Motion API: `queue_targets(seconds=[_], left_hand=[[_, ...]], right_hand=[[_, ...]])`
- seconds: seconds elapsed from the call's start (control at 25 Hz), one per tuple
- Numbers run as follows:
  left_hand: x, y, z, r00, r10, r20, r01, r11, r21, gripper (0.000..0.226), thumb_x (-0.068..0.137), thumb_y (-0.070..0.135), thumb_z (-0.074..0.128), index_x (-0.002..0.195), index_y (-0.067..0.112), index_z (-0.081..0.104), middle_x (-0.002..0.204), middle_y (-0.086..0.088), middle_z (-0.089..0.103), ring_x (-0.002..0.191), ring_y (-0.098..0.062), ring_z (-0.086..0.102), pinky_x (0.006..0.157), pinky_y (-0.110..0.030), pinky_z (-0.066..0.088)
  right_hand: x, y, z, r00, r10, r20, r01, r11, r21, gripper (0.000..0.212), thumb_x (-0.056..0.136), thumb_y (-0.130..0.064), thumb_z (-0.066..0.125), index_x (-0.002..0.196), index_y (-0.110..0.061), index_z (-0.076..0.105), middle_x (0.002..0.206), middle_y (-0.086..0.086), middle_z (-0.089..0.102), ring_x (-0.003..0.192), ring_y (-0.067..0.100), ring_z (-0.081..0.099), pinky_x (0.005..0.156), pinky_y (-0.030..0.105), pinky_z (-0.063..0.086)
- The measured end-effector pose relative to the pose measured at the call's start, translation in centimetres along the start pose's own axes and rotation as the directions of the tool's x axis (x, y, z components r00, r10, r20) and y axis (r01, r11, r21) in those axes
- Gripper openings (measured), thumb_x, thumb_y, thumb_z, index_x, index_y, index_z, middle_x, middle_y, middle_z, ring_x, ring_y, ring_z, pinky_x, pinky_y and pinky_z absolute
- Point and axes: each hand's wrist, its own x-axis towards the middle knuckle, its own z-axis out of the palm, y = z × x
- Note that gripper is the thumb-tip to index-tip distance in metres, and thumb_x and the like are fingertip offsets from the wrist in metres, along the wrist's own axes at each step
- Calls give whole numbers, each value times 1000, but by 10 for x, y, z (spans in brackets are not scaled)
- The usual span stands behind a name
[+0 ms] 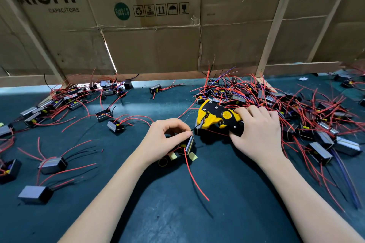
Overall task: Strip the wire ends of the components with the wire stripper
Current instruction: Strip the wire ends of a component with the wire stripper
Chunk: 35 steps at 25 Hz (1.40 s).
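Far left, small grey-and-black box components w/ red and black leads (pixel 52 164) are lying scattered singly across the dark teal worktop (pixel 227 193), more of them (pixel 59 102) bunching toward the back-left edge.

Centre-left, the left hand (pixel 167 136) is curling round one small black box component w/ a yellow tab (pixel 187 145), thumb and forefinger pinching it just above the worktop. A thin black wire (pixel 194 128) is running from that hand up and right to the nose of the tool; its very tip is too small to make out. A long red lead (pixel 194 179) is trailing from the held component toward the viewer across the mat. Two pale yellow tape scraps (pixel 192 156) and a tan rubber band (pixel 163 162) are lying just below the hand.

Centre-right, the yellow-and-black automatic wire stripper (pixel 216 117) is resting low over the worktop, head pointing left toward the left hand, nearly touching the held component. The right hand (pixel 256 130) is wrapping its fingers over the tool's handles from above, gripping them; whether the handles are squeezed fully cannot be told.

Right, a dense heap of box components tangled w/ red, black and purple wires (pixel 276 96) is spreading behind and beside the right hand out to the frame edge.

Along the back, flattened brown cardboard cartons printed "AiSHi CAPACITORS" (pixel 150 45) are standing as a wall, braced by pale wooden slats (pixel 275 25).
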Motion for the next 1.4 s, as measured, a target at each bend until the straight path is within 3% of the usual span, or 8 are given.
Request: queue_targets(seconds=[0.48,0.64,0.8,0.88,1.04,1.12,1.24,1.4], left_hand=[[1,5,6,997,-62,-51,64,998,27,22,88,13,69,68,22,66,64,3,65,59,-9,55,64,-32,51],[1,6,6,997,-70,-34,71,997,38,22,88,13,69,68,21,66,66,-4,65,58,-10,55,62,-31,50],[0,6,4,999,-45,-9,45,998,38,20,88,14,69,69,20,66,68,-7,66,59,-10,55,62,-29,49],[0,7,3,999,-36,-2,36,998,51,19,87,15,69,69,20,66,67,-6,66,60,-10,56,63,-31,50],[-1,6,2,999,12,-33,-9,997,77,14,86,12,70,75,20,68,77,-1,69,68,-18,62,72,-36,54],[-1,5,4,996,25,-80,-22,999,45,21,81,4,74,94,19,67,95,1,68,74,-14,64,78,-29,53],[0,-1,5,974,-199,-111,192,979,-69,49,77,4,78,115,26,57,88,-1,75,69,-10,66,73,-20,51],[3,-3,8,958,-276,-82,267,958,-101,10,86,24,75,93,19,74,79,6,75,67,-9,68,71,-23,52]], right_hand=[[0,-7,-2,994,-62,-91,61,998,-8,39,61,-40,78,86,-12,66,78,4,62,73,31,56,71,38,33],[0,-10,-6,992,-81,-97,85,996,36,34,63,-44,66,75,-12,65,66,4,61,62,30,60,65,36,36],[-1,-12,-8,999,-44,-19,46,996,77,36,56,-39,85,62,-13,61,56,3,59,52,30,59,56,31,38],[-3,-13,-8,1000,-13,-14,14,999,52,38,51,-38,90,57,-15,60,50,4,57,48,29,58,51,24,30],[-2,-11,-6,983,-18,-183,29,998,57,35,60,-43,77,75,-14,65,68,3,61,63,30,59,61,31,32],[-2,-7,-3,984,16,-176,-8,999,43,39,65,-45,74,86,-13,66,79,4,62,75,31,59,70,37,34],[-3,0,2,991,99,-87,-97,995,33,44,65,-45,82,90,-12,67,82,6,63,80,33,60,73,39,35],[0,3,2,989,132,-67,-129,991,36,44,67,-46,80,92,-12,68,83,7,64,82,33,61,74,39,35]])
